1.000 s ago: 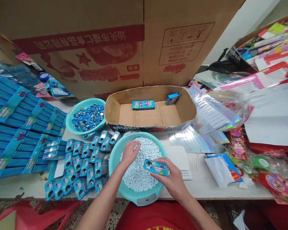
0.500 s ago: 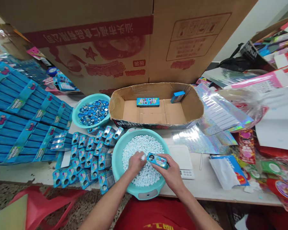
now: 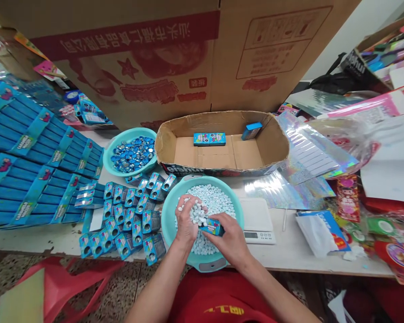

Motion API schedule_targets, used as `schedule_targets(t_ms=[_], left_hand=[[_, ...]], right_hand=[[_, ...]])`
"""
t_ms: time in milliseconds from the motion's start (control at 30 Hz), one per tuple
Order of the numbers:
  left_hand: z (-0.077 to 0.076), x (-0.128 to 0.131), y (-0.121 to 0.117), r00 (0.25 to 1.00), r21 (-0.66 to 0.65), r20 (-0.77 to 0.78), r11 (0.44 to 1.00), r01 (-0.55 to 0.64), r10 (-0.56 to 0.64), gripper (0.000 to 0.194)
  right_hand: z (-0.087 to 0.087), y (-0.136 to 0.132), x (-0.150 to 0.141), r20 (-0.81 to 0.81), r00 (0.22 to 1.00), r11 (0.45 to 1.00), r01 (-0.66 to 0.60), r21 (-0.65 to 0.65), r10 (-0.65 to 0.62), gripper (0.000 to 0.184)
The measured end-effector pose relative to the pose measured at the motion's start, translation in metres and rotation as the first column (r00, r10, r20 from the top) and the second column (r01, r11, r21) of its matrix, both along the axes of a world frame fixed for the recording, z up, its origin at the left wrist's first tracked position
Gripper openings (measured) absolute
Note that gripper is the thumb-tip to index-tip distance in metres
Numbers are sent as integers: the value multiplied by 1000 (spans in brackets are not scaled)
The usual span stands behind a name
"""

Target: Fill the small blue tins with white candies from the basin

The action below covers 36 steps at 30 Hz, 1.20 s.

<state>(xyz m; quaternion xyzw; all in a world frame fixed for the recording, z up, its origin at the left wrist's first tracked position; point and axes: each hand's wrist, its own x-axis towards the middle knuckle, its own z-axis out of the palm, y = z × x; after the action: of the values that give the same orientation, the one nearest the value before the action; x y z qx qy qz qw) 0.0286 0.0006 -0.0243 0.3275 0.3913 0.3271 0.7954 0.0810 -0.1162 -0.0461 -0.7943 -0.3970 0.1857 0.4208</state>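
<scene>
A teal basin (image 3: pixel 170 204) of small white-blue candies (image 3: pixel 215 199) sits at the table's near edge. Over it my left hand (image 3: pixel 186 222) is cupped around a heap of candies, tipped against the end of a small blue box (image 3: pixel 211 226). My right hand (image 3: pixel 229 237) is closed around that box and holds it low over the basin. Left of the basin lie several open blue boxes (image 3: pixel 128 215) with round windows.
A second teal basin (image 3: pixel 111 150) holds shiny blue round lids. Behind stands a low cardboard tray (image 3: pixel 272 134) with two blue boxes. A white scale (image 3: pixel 257 220) lies right of the basin. Blue flat packs (image 3: pixel 30 170) cover the left; holographic sheets (image 3: pixel 299 166) and clutter fill the right.
My left hand scooped candies from the basin and brought them to the box's end. My right hand drew the box nearer and lower. The view shifted a little.
</scene>
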Motion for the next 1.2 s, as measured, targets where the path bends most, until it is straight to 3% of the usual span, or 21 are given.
schedule_targets(t_ms=[200, 300, 533, 767, 933, 1100, 1200], left_hand=[[1, 6, 5, 998, -51, -65, 999, -6, 2, 27], [1, 7, 4, 1000, -10, -10, 1000, 12, -12, 25], [5, 11, -1, 999, 36, -47, 999, 9, -7, 26], [10, 16, -6, 993, 89, -71, 992, -85, 92, 30], [9, 21, -6, 991, 104, -96, 991, -83, 94, 37], [20, 17, -7, 993, 132, -55, 987, -93, 101, 36], [15, 18, -9, 988, 193, -87, 975, -107, 125, 35]], right_hand=[[6, 0, 10, -23, 1000, 1000, 1, -17, -2, 27], [6, -1, 13, -50, 998, 1000, 22, -12, -23, 29], [7, 2, 14, -98, 995, 1000, 22, 10, -21, 28], [10, 1, 16, -128, 991, 996, 53, 77, -43, 28], [7, 1, 17, -164, 985, 997, 61, 56, -51, 28], [13, -1, 17, -222, 975, 990, 42, 135, -11, 32], [9, 1, 16, -239, 970, 991, 60, 123, -29, 31]])
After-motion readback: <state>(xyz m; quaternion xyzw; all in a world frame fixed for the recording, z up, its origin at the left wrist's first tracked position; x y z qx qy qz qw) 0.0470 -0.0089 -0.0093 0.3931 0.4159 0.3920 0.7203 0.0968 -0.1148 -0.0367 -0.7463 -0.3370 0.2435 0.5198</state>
